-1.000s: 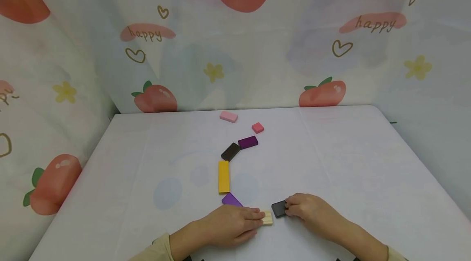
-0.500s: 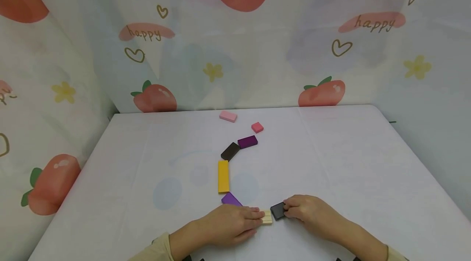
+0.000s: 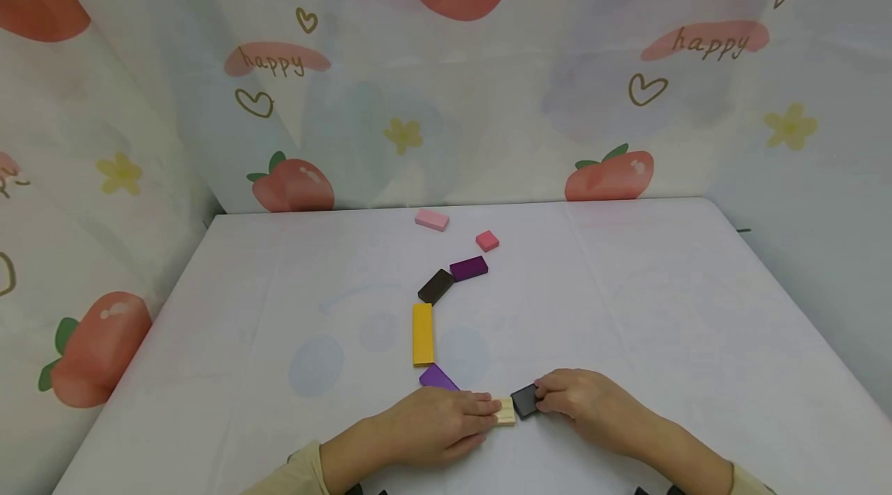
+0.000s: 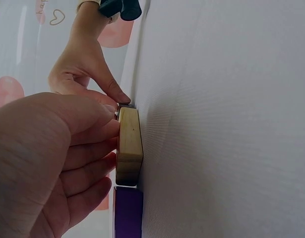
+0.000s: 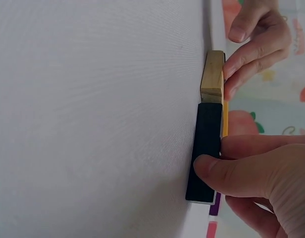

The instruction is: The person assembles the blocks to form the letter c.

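White cloth [image 3: 662, 286] over the table, strawberry-print curtain [image 3: 488, 108] hanging behind it. Main thing is the gray block [image 3: 524, 401], at the fingertips of the right hand [image 3: 588, 406], which has it pinched between thumb and fingers. Its near end meets, or almost meets, the wood block [image 3: 506, 412] under the left hand's [image 3: 439, 425] fingers; those lie pretty straight, just resting on it, no grip that I can see. Tucked behind that hand is a purple block [image 3: 439, 377], partly hidden. Farther out, beyond the left fingers, come the yellow block [image 3: 423, 335], then the black block [image 3: 436, 287], then the plum block [image 3: 469, 269].

Progress-wise, I'd say six pieces make one bent line, with the gray end maybe not fully settled. The coral block [image 3: 487, 240] and the pink block [image 3: 432, 220], farthest from both hands, sit loose, so I'd count those two as left over.

Everything's a flat little brick, coral more squarish, yellow longest. Bare wood shows grain; gray looks matte, with slightly softened corners. Cloth has a fine ribbed weave up close.
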Demonstrator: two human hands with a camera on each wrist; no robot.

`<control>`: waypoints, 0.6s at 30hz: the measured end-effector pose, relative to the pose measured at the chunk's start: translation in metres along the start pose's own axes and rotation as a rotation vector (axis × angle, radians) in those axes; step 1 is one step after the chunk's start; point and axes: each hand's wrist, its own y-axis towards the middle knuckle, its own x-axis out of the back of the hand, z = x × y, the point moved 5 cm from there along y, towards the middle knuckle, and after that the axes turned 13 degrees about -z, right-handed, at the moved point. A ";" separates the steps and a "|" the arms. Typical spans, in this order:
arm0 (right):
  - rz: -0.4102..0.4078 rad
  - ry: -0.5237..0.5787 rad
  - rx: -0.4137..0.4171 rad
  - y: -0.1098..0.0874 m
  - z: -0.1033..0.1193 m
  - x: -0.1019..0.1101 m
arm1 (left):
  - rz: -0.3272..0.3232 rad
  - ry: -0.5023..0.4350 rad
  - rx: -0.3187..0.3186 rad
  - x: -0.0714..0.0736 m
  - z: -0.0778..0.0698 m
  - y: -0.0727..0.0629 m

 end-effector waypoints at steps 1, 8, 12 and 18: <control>0.000 0.003 -0.006 0.000 0.000 0.000 | 0.000 -0.001 0.000 0.000 0.000 0.000; -0.017 0.005 -0.003 -0.001 -0.002 0.000 | 0.006 -0.007 0.006 -0.001 0.000 0.000; -0.015 0.006 0.010 0.000 -0.002 0.000 | 0.007 -0.005 0.006 0.000 0.000 0.000; 0.001 -0.007 0.044 0.000 -0.001 0.001 | 0.003 -0.008 0.009 0.000 0.000 0.000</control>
